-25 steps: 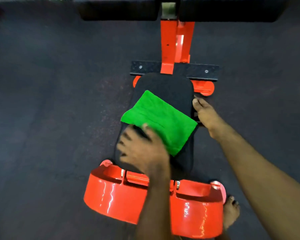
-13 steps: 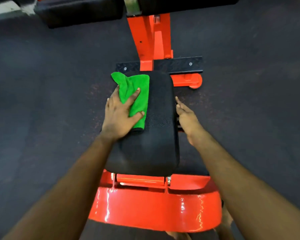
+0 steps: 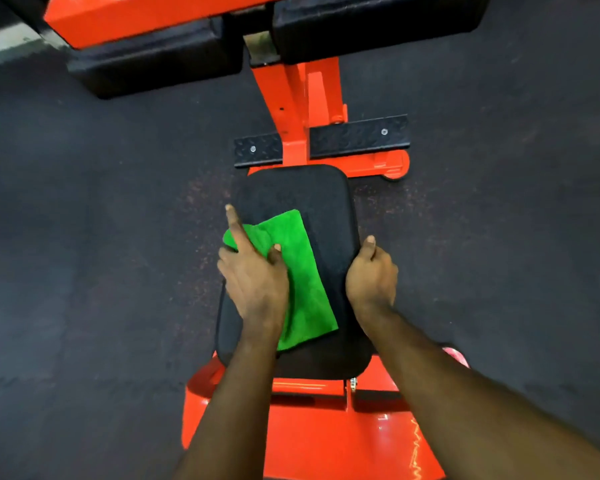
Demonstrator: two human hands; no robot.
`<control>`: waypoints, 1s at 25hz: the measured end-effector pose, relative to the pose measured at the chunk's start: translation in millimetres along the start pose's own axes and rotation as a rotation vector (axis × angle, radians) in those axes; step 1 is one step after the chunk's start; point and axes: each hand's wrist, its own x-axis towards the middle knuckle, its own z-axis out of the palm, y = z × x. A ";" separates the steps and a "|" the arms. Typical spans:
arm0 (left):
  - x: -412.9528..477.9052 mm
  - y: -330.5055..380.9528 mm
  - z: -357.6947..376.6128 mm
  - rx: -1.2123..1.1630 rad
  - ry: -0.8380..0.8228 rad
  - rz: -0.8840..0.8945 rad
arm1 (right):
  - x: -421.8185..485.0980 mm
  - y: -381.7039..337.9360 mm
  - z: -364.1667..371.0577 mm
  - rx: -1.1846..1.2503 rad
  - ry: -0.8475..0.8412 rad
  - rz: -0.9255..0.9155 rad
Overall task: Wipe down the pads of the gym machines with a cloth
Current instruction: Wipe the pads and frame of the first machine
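Green microfibre cloth [image 3: 302, 282] lies on the black padded seat [image 3: 312, 195], toward 9 o'clock. Left hand [image 3: 253, 282] pins it, fingers curled over its edge; right hand [image 3: 371, 275] grips the seat's 3 o'clock side. Bunched under that grip, the cloth could skip the 12 o'clock strip.

I record a dark floor [image 3: 84, 237] carrying the orange machine frame [image 3: 326, 445]. Its black seat pad [image 3: 312, 202] bears one green cloth [image 3: 305, 289], centre toward 9 o'clock.

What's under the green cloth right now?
The black seat pad: the green cloth lies flat on it, held by the left hand. The patch of pad directly beneath the cloth is covered, so its condition cannot be seen.
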 end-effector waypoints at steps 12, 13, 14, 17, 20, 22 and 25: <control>11.0 61.4 -116.2 0.149 0.174 0.140 | -9.7 -6.7 -1.8 -0.021 0.040 0.030; 3.7 63.1 -98.4 0.182 0.056 0.142 | -10.3 -5.9 -2.1 -0.026 0.041 0.027; -3.4 62.6 -78.6 0.174 -0.079 0.137 | -9.6 -5.1 -2.5 -0.024 0.044 0.021; -4.4 39.1 -37.9 -0.036 -0.152 0.182 | -2.9 -2.7 -3.1 -0.039 0.032 0.023; 5.0 -0.3 -22.9 -0.041 0.059 0.222 | 2.0 0.8 -2.0 -0.034 0.011 0.015; -0.8 -10.3 -12.3 0.120 0.017 0.253 | 1.4 1.1 -0.7 0.007 0.009 0.008; -25.9 -5.6 16.6 0.178 -0.049 0.183 | 2.3 2.5 -0.1 0.028 -0.005 0.018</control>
